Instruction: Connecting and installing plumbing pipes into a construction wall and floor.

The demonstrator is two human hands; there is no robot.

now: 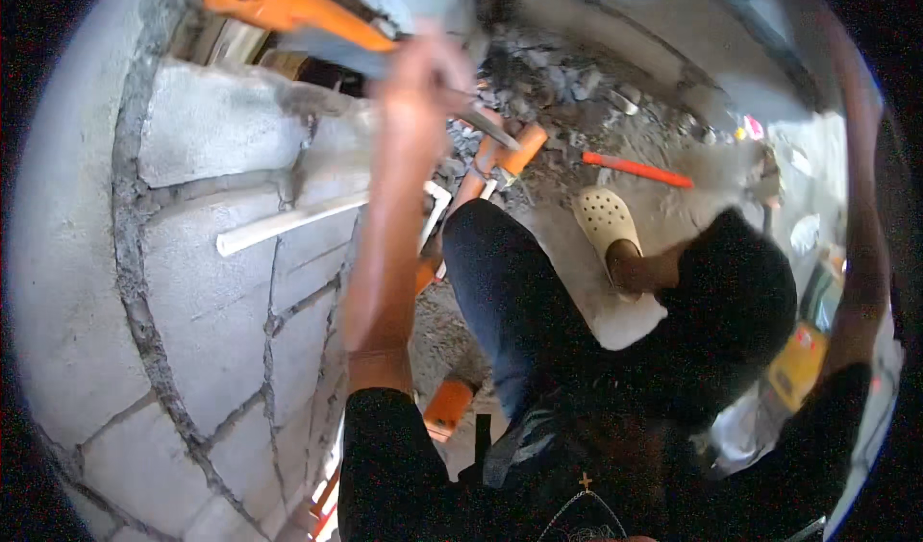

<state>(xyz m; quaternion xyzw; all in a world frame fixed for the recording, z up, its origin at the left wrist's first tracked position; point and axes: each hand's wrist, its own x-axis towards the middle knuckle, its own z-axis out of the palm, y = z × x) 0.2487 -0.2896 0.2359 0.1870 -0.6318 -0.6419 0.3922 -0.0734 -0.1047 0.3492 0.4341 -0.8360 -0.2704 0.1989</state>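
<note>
My left hand (430,66), smeared by motion, is closed round a grey metal bar (486,124) that looks like a chisel. The bar slants down to the right, its far tip over a short orange pipe piece (523,150) among the rubble. Just left of the hand, an orange pipe (308,9) with a wide socket end runs along an opening in the block wall. My right arm (862,206) is raised along the right rim; its hand is out of view.
At left stands a grey block wall (212,129) with a white pipe (288,228) against it. Broken rubble (567,71) covers the ground ahead. A red-orange bar (637,169) lies near my foot in a cream clog (606,217). Another orange pipe piece (449,406) is below my left arm.
</note>
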